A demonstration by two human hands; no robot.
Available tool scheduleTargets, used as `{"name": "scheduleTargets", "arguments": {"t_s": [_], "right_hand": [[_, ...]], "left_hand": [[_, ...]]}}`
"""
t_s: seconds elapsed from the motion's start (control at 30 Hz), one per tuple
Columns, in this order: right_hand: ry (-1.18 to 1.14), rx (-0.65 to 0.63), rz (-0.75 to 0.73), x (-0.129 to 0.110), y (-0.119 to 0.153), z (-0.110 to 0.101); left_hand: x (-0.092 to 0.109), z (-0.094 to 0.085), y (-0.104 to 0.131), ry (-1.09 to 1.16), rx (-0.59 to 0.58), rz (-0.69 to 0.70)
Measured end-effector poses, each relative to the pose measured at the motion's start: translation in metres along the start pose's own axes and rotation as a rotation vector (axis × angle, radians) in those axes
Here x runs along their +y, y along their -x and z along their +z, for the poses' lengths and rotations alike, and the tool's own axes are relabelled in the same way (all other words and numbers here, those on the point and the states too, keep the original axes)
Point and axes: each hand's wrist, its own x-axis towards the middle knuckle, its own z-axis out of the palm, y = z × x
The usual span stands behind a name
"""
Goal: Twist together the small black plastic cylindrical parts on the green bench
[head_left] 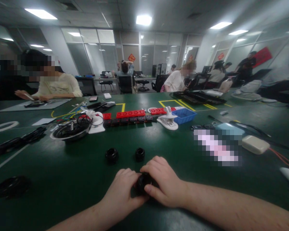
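A round black ring-shaped part (pixel 142 183) is held between both hands close to the near edge of the green table. My left hand (pixel 124 194) grips it from the left, thumb low and fingers bent around its far side. From the right, my right hand (pixel 162 183) wraps over it, with the thumb on its near face. Two similar black rings, one to the left (pixel 111 155) and one to the right (pixel 140 154), stand just beyond the hands. A larger black ring (pixel 12 186) lies at the far left.
Beyond are a metal bowl (pixel 71 131) of cables, a red and black row of sockets (pixel 130 114), a white clip (pixel 168 119) and a blue basket (pixel 184 115). At right lie a cream box (pixel 255 144) and cables. People sit across the table.
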Motion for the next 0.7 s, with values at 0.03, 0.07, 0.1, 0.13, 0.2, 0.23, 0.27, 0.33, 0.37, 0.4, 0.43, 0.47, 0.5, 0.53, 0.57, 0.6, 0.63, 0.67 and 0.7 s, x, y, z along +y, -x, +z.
{"name": "scheduleTargets", "arguments": {"t_s": [0.03,0.07,0.1,0.13,0.2,0.23,0.27,0.33,0.37,0.4,0.43,0.47,0.5,0.53,0.57,0.6,0.63,0.67,0.7], "right_hand": [[-0.002,-0.009,-0.004,-0.0008,-0.0002,-0.0001],[-0.004,-0.015,-0.008,-0.0014,-0.0003,-0.0002],[-0.007,-0.02,-0.015,-0.0019,-0.0004,-0.0004],[-0.009,-0.021,-0.022,-0.0022,-0.0004,-0.0005],[-0.013,-0.02,-0.032,-0.0024,-0.0004,-0.0007],[-0.014,-0.024,-0.033,-0.0023,-0.0003,-0.0008],[-0.014,-0.03,-0.032,-0.0022,-0.0002,-0.0009],[-0.02,-0.045,-0.034,-0.0018,-0.0001,-0.0009],[-0.027,-0.052,-0.04,-0.0017,-0.0001,-0.0008],[-0.035,-0.059,-0.048,-0.0016,0.0,-0.0008],[-0.043,-0.065,-0.057,-0.0015,-0.0001,-0.0008],[-0.05,-0.07,-0.065,-0.0016,-0.0002,-0.0008],[-0.057,-0.075,-0.072,-0.0017,-0.0003,-0.0008],[-0.063,-0.08,-0.079,-0.0019,-0.0006,-0.0009],[-0.069,-0.084,-0.086,-0.0021,-0.0009,-0.001],[-0.075,-0.088,-0.094,-0.0023,-0.0012,-0.0011],[-0.083,-0.093,-0.104,-0.0025,-0.0016,-0.0012],[-0.091,-0.1,-0.114,-0.0026,-0.002,-0.0013],[-0.098,-0.107,-0.123,-0.0026,-0.0023,-0.0013]], "left_hand": [[-0.0003,0.0004,-0.0002,-0.007,0.004,-0.001],[-0.0006,0.0008,-0.0005,-0.012,0.008,-0.002],[-0.0009,0.0011,-0.0007,-0.013,0.01,-0.001],[-0.001,0.0013,-0.0008,-0.01,0.012,0.001],[-0.0009,0.0014,-0.0008,-0.005,0.014,0.006],[-0.0007,0.0014,-0.0007,-0.005,0.014,0.005],[-0.0004,0.0012,-0.0006,-0.009,0.01,-0.001],[0.0001,0.001,-0.0005,-0.024,-0.007,-0.022],[0.0002,0.001,-0.0006,-0.033,-0.017,-0.032],[0.0001,0.0012,-0.0007,-0.041,-0.027,-0.04],[-0.0002,0.0014,-0.0009,-0.048,-0.034,-0.044],[-0.0008,0.0017,-0.0011,-0.053,-0.036,-0.044],[-0.0014,0.0022,-0.0013,-0.055,-0.035,-0.038],[-0.0022,0.0027,-0.0014,-0.054,-0.034,-0.03],[-0.0029,0.0032,-0.0014,-0.051,-0.032,-0.021],[-0.0036,0.0037,-0.0014,-0.047,-0.03,-0.013],[-0.0041,0.0041,-0.0014,-0.043,-0.027,-0.01],[-0.0045,0.0045,-0.0013,-0.038,-0.025,-0.013],[-0.0047,0.0048,-0.0011,-0.033,-0.021,-0.02]]}}
